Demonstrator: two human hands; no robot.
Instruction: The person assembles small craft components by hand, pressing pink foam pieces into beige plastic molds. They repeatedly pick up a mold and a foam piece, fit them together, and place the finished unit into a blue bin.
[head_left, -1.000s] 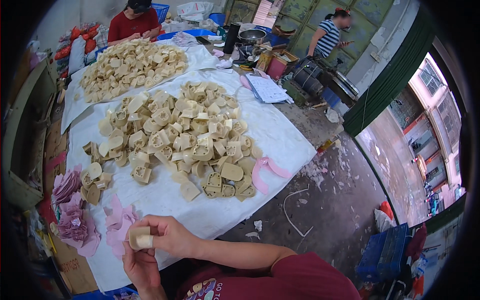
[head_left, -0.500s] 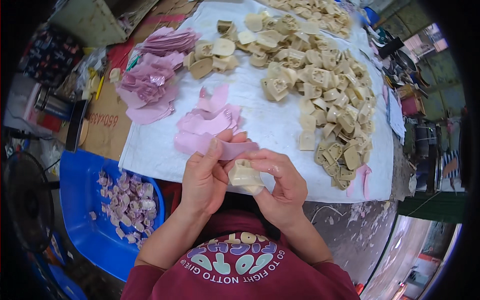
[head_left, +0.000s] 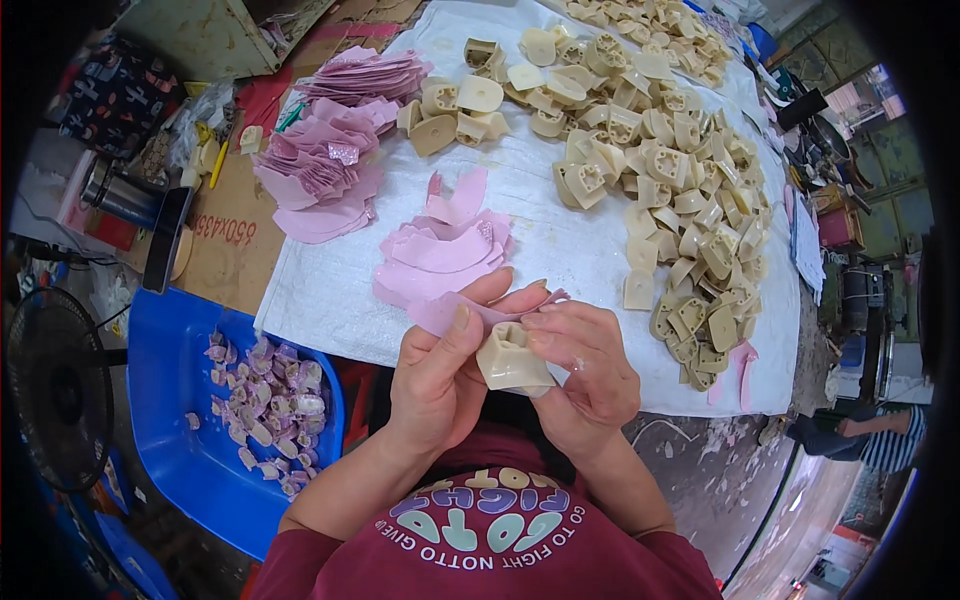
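Observation:
Over the near edge of the cloth, my right hand [head_left: 588, 370] is closed on a beige plastic shoe heel [head_left: 512, 366], its hollowed end facing up. My left hand [head_left: 440, 385] pinches a pink glitter-flecked covering piece [head_left: 437, 313] between thumb and fingers. That piece stretches behind the heel's upper end toward my right fingertips; whether it touches the heel is hidden. Just beyond lies a small stack of pink pieces [head_left: 435, 255]. A taller pile of pink pieces [head_left: 320, 175] sits farther left. Many bare beige heels [head_left: 690, 215] are heaped at the right.
A white cloth [head_left: 565, 255] covers the table. Left of me, a blue tub [head_left: 170, 400] holds many pink-covered heels [head_left: 265, 405]. A fan [head_left: 60, 390] stands at far left, a phone [head_left: 168, 240] on the table's left side. Someone in striped clothing [head_left: 893, 440] shows at far right.
The view has shifted slightly. The heel is turned a little more upright, and the pink piece has bent closer behind it between my hands. A person's striped clothing shows more at the right.

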